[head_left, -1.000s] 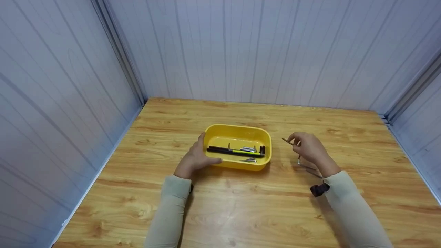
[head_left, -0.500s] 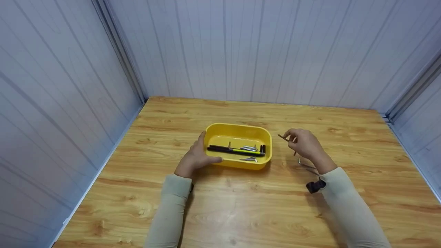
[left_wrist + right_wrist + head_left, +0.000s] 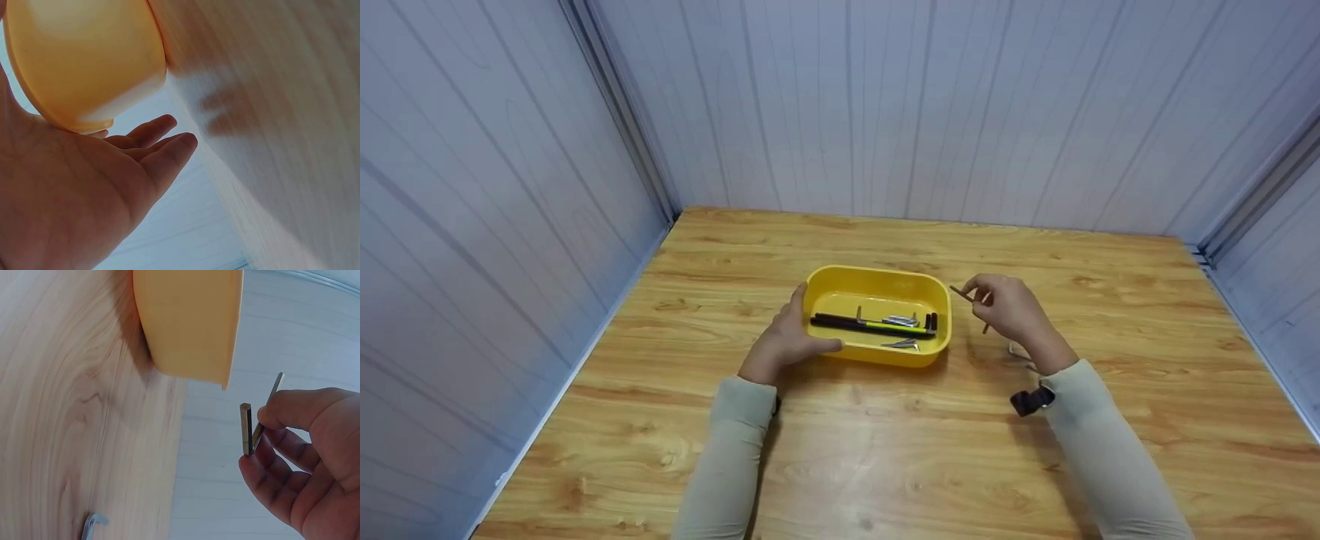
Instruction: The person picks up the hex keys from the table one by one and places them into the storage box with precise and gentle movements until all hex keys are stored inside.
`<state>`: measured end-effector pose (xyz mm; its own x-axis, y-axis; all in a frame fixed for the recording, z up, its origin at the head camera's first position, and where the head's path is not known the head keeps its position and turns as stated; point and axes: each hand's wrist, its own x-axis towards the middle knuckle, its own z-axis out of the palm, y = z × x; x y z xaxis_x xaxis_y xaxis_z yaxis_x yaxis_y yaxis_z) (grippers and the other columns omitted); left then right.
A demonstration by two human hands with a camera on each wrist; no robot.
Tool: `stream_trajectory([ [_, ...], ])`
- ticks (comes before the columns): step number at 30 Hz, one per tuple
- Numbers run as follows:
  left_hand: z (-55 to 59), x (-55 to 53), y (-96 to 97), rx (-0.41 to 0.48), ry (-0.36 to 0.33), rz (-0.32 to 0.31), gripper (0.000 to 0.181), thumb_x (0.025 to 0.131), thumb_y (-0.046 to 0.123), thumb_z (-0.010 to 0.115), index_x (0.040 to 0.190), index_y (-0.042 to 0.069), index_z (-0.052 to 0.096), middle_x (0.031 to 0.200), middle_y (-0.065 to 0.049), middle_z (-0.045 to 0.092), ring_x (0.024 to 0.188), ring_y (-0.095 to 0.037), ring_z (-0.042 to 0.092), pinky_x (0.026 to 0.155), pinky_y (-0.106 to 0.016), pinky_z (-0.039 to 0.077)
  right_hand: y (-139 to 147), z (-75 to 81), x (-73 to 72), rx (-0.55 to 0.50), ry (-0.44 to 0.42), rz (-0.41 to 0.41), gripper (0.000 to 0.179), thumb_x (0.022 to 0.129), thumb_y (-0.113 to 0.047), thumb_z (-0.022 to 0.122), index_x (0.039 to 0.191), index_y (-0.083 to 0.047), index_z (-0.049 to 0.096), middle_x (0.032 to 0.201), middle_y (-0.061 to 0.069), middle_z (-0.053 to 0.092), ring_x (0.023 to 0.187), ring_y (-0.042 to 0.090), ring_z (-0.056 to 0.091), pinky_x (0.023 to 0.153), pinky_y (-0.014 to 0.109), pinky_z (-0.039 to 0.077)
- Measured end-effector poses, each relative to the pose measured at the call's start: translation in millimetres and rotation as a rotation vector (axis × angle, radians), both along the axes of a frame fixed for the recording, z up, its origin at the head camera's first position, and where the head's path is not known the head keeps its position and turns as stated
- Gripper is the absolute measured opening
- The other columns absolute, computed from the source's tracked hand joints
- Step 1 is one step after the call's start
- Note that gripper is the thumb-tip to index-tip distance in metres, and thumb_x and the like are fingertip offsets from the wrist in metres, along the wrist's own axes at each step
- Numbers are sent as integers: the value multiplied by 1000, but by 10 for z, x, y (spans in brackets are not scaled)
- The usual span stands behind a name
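Observation:
At the yellow plastic bin (image 3: pixel 877 358), my left hand (image 3: pixel 787 341) holds the near left corner. Its thumb lies over the front rim and its fingers reach along the left side; in the left wrist view the outer fingers (image 3: pixel 169 154) extend past the wall. My right hand (image 3: pixel 1011 311) pinches a bent hex key (image 3: pixel 246 430) between thumb and fingers, just right of the bin's rim. The bin holds long black rods (image 3: pixel 840 324), a bright yellow-green strip (image 3: pixel 896 328) and several small silver hex keys (image 3: pixel 901 321).
More silver hex keys (image 3: pixel 1018 352) lie on the wood-grain table (image 3: pixel 847 457) beneath my right wrist, partly hidden by it; one bent hex key end (image 3: pixel 93 523) shows in the right wrist view. Pale panel walls (image 3: pixel 840 112) enclose the table at the back and sides.
My right hand has moved left and slightly away from me, bringing the hex key up to the bin's right rim. My left hand stays at the bin.

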<state>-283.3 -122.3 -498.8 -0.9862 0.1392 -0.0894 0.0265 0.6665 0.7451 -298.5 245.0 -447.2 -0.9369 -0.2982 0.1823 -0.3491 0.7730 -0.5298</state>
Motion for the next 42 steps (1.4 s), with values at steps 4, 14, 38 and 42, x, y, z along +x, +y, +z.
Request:
stream_trajectory([
  [4,13,6,5,8,2,-7,128,60,57,83,156,22,5,152,-12,34,133,-28,37,113,-52,27,-40,14,-2,-13,7,8,22,87,-2,59,105,-8,69,86,10,68,75,23,63,59,33,52],
  [14,4,16,17,-9,-5,-15,127,62,59,81,156,23,3,157,-12,26,142,-33,29,112,-54,29,-114,13,-1,-34,3,5,22,85,-2,60,104,-7,70,85,9,68,75,23,62,60,31,51],
  [38,5,19,14,-18,0,-9,127,61,59,82,156,24,5,153,-13,33,134,-31,38,111,-53,30,-453,-26,8,-61,-41,55,21,86,-4,62,106,-6,69,92,9,66,78,22,62,61,32,54],
  [42,7,28,6,-25,-13,-5,128,60,59,82,156,25,3,156,-14,27,140,-34,31,111,-53,30,-507,-35,6,-58,-43,59,19,86,-5,63,104,-10,70,92,7,66,79,22,62,65,33,53],
])
